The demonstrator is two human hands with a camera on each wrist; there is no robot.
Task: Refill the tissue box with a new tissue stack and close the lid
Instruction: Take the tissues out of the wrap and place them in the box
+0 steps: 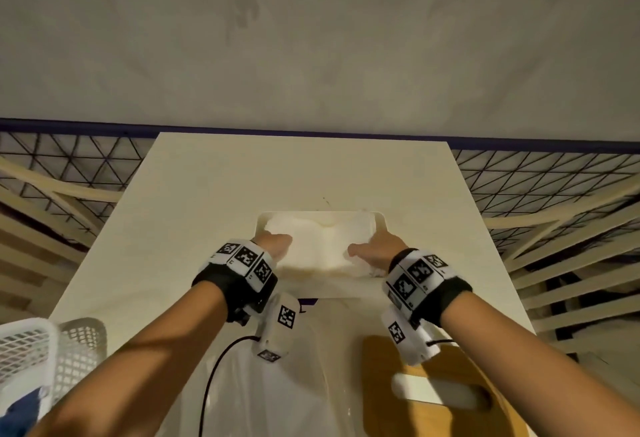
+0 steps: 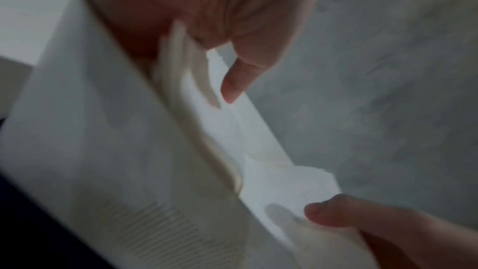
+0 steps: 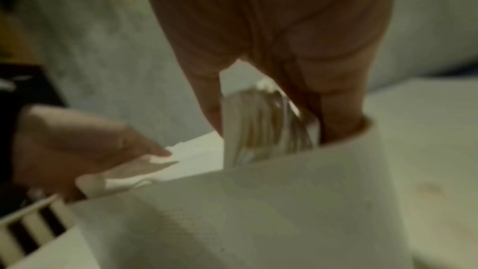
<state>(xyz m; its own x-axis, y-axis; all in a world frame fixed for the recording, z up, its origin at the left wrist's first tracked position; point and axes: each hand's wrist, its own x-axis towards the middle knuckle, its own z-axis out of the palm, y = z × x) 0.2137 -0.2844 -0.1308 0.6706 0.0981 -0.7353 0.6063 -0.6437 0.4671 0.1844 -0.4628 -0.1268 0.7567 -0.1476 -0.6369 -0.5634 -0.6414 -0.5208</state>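
Note:
A white tissue box stands open in the middle of the white table, with the white tissue stack sitting in it. My left hand grips the stack's left end, thumb on top. At the other end my right hand holds the stack, with its thumb on top and its fingers pushed down between the stack's end and the box wall. The wooden lid with a slot lies on the table near me, at the right.
A crumpled clear plastic wrapper lies at the table's near edge. A white mesh basket sits at the near left. Slatted frames and dark netting flank the table on both sides, and a grey wall stands behind it.

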